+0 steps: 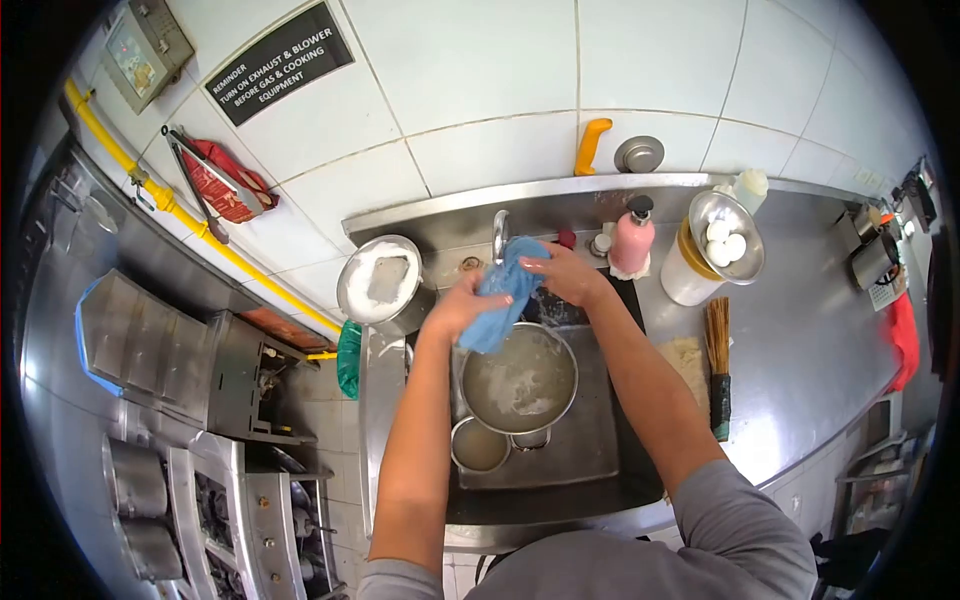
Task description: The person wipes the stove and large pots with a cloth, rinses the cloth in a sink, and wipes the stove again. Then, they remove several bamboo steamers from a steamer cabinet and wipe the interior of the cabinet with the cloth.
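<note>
A wet-looking blue cloth (492, 308) is bunched between my two hands, under the faucet (501, 228) at the back of the sink. My left hand (462, 308) grips its left side, thumb across the front. My right hand (568, 274) holds its upper right part with fingers bent over it. Just below the cloth, a large metal pot (520, 385) of cloudy water with pale foam stands in the sink (565, 468). A smaller pot (480, 446) of murky liquid sits in front of it.
Left of the sink stands a pot with white foam (382, 284). Along the right are a pink pump bottle (631, 240), a metal bowl (748, 262) holding several white eggs on a white container (690, 275), and a stick brush (718, 370). A stove (235, 500) is at lower left.
</note>
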`<action>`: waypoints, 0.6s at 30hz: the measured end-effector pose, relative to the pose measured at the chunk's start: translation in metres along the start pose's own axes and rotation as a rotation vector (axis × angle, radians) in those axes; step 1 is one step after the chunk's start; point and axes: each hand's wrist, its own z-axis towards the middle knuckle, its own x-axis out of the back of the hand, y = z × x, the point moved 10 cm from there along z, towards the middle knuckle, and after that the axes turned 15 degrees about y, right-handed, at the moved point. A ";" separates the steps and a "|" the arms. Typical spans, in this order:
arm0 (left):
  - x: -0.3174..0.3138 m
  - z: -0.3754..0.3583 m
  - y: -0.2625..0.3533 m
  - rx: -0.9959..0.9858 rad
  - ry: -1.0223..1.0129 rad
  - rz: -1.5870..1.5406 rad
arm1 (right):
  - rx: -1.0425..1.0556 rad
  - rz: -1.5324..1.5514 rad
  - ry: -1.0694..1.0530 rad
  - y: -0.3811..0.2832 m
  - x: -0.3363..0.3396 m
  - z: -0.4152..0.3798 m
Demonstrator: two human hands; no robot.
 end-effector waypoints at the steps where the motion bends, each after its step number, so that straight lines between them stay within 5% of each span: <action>1: -0.013 -0.009 -0.010 0.009 -0.114 0.062 | -0.084 0.124 0.044 -0.001 -0.005 -0.002; 4: -0.010 0.003 -0.088 0.028 -0.120 0.325 | -0.097 0.439 0.043 0.004 -0.022 0.012; 6: -0.012 -0.010 -0.118 0.162 -0.167 0.209 | -0.069 0.494 0.065 -0.004 -0.024 0.010; 8: -0.007 -0.013 -0.138 0.373 0.104 -0.531 | -0.036 0.551 0.092 -0.004 -0.023 0.011; 10: -0.032 -0.026 -0.113 0.362 -0.009 -0.732 | 0.174 0.089 0.189 0.005 -0.014 0.015; 13: -0.053 -0.016 -0.085 0.415 -0.049 -1.012 | 0.123 -0.091 0.208 0.001 -0.033 -0.030; 14: -0.050 0.002 -0.096 0.418 -0.047 -1.014 | 0.256 -0.227 0.156 0.012 -0.041 -0.032; 16: -0.056 0.039 -0.108 0.329 -0.309 -1.160 | 0.445 -0.394 0.066 0.019 -0.068 -0.062; 18: -0.054 0.040 -0.111 0.264 -0.181 -1.135 | 0.491 -0.425 0.037 0.013 -0.085 -0.082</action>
